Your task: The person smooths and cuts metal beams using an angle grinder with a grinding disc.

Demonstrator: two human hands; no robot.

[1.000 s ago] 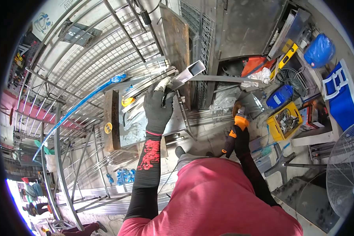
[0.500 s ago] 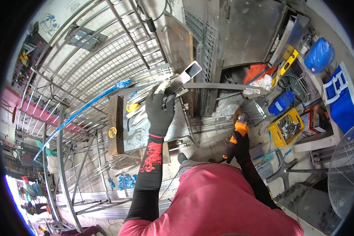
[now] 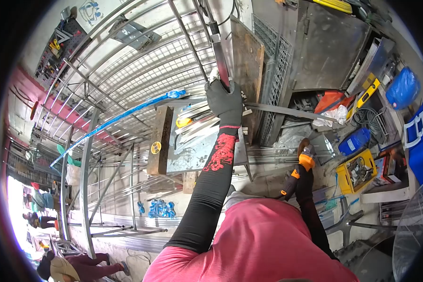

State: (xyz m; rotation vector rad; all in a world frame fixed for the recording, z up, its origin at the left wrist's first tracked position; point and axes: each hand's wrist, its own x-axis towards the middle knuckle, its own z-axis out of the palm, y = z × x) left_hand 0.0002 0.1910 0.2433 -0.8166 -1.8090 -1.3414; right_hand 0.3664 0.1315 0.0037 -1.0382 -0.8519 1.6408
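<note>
My left hand (image 3: 224,104), in a dark grey glove, is closed around a square metal tube (image 3: 219,56). The tube points away from me, past the far end of a workbench (image 3: 181,162). Several thin metal strips (image 3: 199,124) lie on the bench under and beside that hand, along with a yellow tape measure (image 3: 183,122). At my right side, low and apart from the bench, my right hand (image 3: 304,182) grips an orange and black angle grinder (image 3: 307,161). Its brown disc (image 3: 303,146) faces away from me. The fingers of this hand are partly hidden.
A rusty steel beam (image 3: 160,141) lies along the bench's left edge. Metal grilles (image 3: 150,66) stand behind and left. On the right are a yellow crate (image 3: 357,174) of metal parts, a blue container (image 3: 355,141) and a fan (image 3: 416,225). Another person (image 3: 75,268) is at lower left.
My left hand has moved farther away with the square tube, which has swung from slanting right to pointing nearly straight ahead. The grinder stays low in my right hand. The whole view has shifted.
</note>
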